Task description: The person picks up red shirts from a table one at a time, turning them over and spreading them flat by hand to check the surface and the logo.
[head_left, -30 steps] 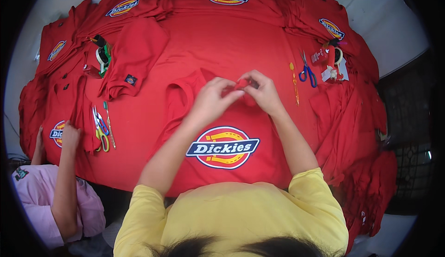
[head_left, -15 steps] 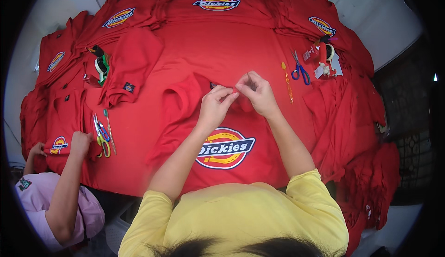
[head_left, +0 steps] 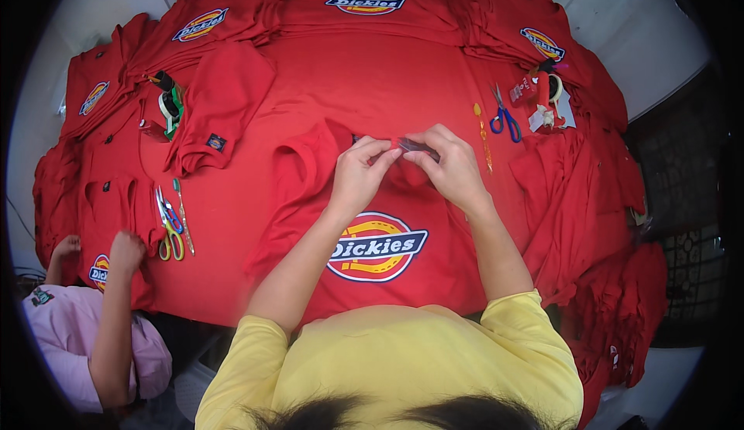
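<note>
A red garment (head_left: 446, 267) with a large printed emblem on its front lies spread before me. My left hand (head_left: 359, 172) is closed, pinching the garment's upper edge near the neckline. Fingertips almost touching it, my right hand (head_left: 449, 165) is closed round a slim dark tool (head_left: 418, 148). The tool's tip meets the fabric between both hands; whether it is tweezers or thread snips is hard to make out. Part of a small dark label (head_left: 356, 138) shows behind my left fingers.
Folded red garments (head_left: 364, 23) ring the table. Blue-handled scissors (head_left: 504, 122) and a yellow strip (head_left: 483, 139) lie right; other scissors (head_left: 172, 236) lie left. Tape holders (head_left: 170, 112) (head_left: 555, 93) stand on both sides. A co-worker in pink (head_left: 101, 337) handles a red garment at left.
My right hand has turned and shifted slightly right and down, and the dark tool now points at the fabric. The co-worker's hands have moved toward their body, shifting their garment.
</note>
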Demonstrator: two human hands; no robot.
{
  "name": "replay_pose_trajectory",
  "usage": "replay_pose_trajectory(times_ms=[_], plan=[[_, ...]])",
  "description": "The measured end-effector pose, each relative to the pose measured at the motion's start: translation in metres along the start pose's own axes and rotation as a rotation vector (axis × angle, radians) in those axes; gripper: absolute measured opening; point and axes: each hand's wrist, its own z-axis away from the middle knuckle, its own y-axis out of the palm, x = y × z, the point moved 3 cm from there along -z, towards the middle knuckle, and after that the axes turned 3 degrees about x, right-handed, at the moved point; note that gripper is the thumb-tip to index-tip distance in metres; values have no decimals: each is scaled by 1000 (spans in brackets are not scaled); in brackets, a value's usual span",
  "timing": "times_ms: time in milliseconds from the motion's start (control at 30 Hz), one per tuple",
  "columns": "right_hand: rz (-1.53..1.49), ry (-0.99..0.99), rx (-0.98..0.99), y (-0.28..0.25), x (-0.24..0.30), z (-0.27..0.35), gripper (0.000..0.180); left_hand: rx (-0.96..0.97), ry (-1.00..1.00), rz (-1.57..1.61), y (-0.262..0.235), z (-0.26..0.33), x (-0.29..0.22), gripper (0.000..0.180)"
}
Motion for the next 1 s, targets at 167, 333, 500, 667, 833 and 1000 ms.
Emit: replay_pose_trajectory(times_ms=[167, 333, 500, 667, 833, 1000], plan=[[7, -29, -30, 3, -5, -1, 26, 4, 2, 23, 1, 0, 0, 18], [-33, 3, 10, 5, -3, -1, 25, -9, -6, 22, 0, -1, 9, 19], [-25, -25, -85, 7, -20, -5, 27, 31, -54, 0, -1, -5, 6, 21], [435, 252, -224, -21, -146, -11, 47, 136, -194, 147, -21, -30, 42, 79], [699, 439, -263, -71, -235, 53, 48, 168, -86, -230, -50, 15, 24, 46], [525, 357, -105, -70, -193, 111, 26, 140, -218, -316, -76, 87, 22, 26]])
